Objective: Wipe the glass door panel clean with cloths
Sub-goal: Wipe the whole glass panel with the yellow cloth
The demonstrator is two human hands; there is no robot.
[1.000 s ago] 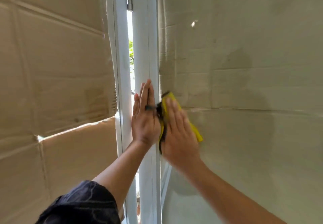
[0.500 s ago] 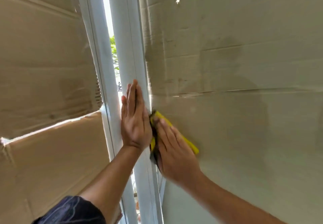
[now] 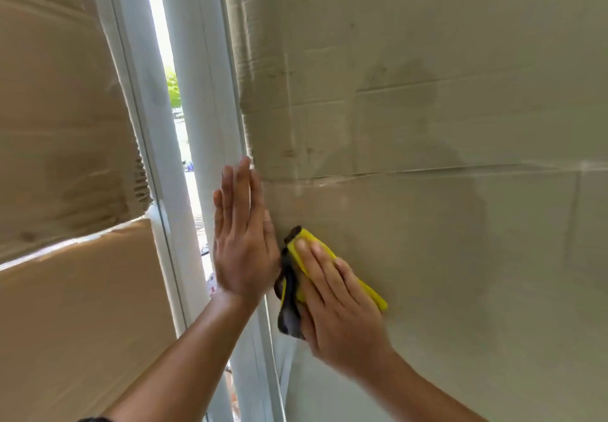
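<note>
Right hand (image 3: 339, 309), fingers flat, presses the yellow cloth (image 3: 370, 295) on the glass door panel (image 3: 460, 257), beside the frame (image 3: 204, 109). Left hand (image 3: 245, 244), straight-fingered, braces that frame.

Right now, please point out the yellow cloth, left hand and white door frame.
yellow cloth (image 3: 308, 236): head view, its upper corner.
left hand (image 3: 244, 250): head view, back of hand.
white door frame (image 3: 200, 92): head view, upright post.

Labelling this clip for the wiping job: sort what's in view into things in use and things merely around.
In use:
glass panel
yellow cloth, pressed to the glass by the right hand
dark cloth, partly under the same hand
left hand, flat on the white door frame

Merely around:
cardboard at left
greenery seen through the gap
</note>
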